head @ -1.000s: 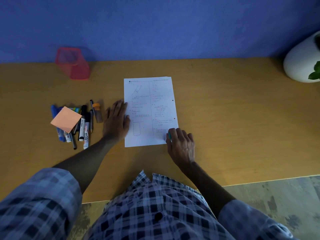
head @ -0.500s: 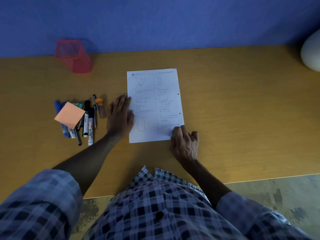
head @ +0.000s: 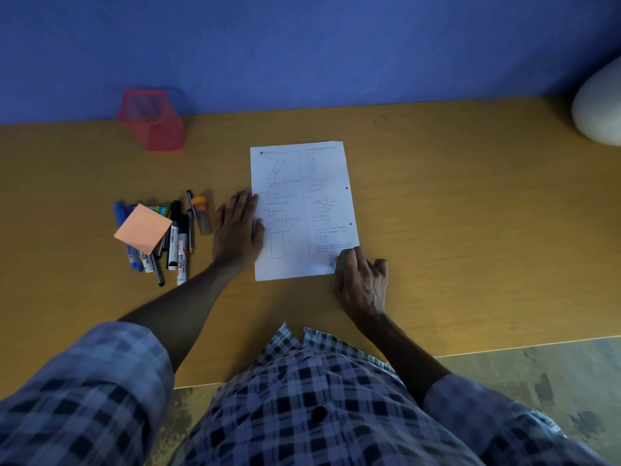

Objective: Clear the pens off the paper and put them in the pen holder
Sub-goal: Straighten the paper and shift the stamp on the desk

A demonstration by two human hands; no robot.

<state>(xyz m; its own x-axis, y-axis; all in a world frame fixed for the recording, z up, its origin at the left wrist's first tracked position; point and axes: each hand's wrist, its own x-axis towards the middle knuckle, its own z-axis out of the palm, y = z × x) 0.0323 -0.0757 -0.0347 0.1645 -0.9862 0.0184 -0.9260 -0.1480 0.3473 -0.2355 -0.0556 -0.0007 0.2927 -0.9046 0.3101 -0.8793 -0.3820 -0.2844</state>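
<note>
A printed paper sheet point(head: 302, 210) lies in the middle of the wooden desk. No pen lies on its visible surface. My left hand point(head: 237, 230) rests flat with fingers apart on the sheet's left edge. My right hand point(head: 359, 280) sits at the sheet's near right corner with curled fingers; a sliver of something teal point(head: 342, 263) shows by the index finger. Several pens and markers point(head: 174, 237) lie heaped left of the paper, partly under an orange sticky-note pad point(head: 142, 227). The red mesh pen holder point(head: 153, 121) stands at the back left by the wall.
A small orange-capped vial point(head: 202, 215) lies between the pens and my left hand. A white rounded pot point(head: 598, 109) stands at the far right. The blue wall bounds the desk point(head: 470, 213) at the back; its near edge runs by my body.
Only the camera view has shifted a little. Both hands stay where they were on the paper's edges, and the pens and holder have not moved.
</note>
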